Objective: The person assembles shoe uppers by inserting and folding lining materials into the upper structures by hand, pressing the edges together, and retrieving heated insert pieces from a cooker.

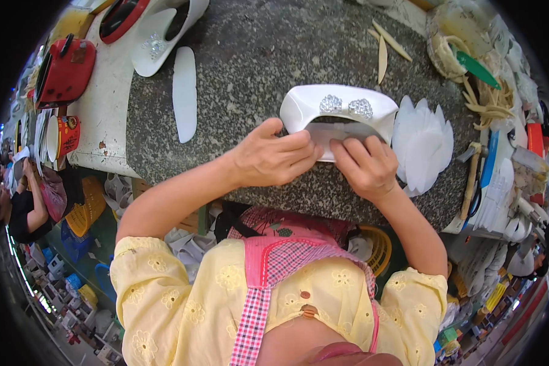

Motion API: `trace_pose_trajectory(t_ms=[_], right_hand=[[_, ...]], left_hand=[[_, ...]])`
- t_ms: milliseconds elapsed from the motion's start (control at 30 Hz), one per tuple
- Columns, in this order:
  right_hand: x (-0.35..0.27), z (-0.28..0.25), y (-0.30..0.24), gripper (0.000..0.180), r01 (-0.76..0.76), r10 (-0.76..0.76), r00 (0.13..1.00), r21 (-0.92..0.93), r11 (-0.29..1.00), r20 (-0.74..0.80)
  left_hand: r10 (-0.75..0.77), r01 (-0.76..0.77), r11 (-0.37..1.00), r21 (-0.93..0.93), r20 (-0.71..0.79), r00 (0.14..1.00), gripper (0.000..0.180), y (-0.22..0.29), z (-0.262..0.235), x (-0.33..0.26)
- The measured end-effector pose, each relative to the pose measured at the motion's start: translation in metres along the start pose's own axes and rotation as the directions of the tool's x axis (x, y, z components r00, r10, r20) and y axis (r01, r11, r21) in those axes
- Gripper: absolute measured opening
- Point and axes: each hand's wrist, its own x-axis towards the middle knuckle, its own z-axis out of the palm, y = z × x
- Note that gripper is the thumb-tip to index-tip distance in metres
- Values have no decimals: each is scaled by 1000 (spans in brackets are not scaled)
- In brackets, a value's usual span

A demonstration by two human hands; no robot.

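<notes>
A white shoe upper (297, 105) with two clusters of clear rhinestones lies over the stone slab in front of me. My left hand (274, 154) grips the near-left side of its opening, fingers closed on the edge. My right hand (367, 166) pinches the near edge a little to the right, its fingers curled. Between them a greyish translucent lining shows inside the upper; the fingertips are partly hidden. Just right of the upper, a fanned pile of thin white sole-shaped pieces (423, 145) rests on the slab. One long white insole-shaped piece (184, 94) lies apart on the left.
The speckled stone slab (238, 67) fills the worktop. Another rhinestone-trimmed white shoe (147, 56) and a red container (66, 70) stand at far left. Cream strips (382, 58) lie at the back. A hammer (470, 177) and clutter line the right edge. Another person (27, 210) is at left.
</notes>
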Motion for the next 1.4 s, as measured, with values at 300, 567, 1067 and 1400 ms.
trace_pose_trajectory(t_ms=[300,567,1067,1400], right_hand=[[-18,-6,-5,36,-69,58,995,151,986,76],[-24,-12,-7,44,-36,14,985,126,991,170],[-22,-13,-6,49,-133,78,963,203,970,257],[-7,-14,-16,52,-289,242,939,183,940,245]], left_hand=[[13,-17,999,37,105,994,31,9,-6,-1],[-96,66,982,177,169,981,31,19,-5,3],[-94,73,994,86,278,956,28,14,-11,22],[-25,23,1000,12,234,972,23,3,-8,24]])
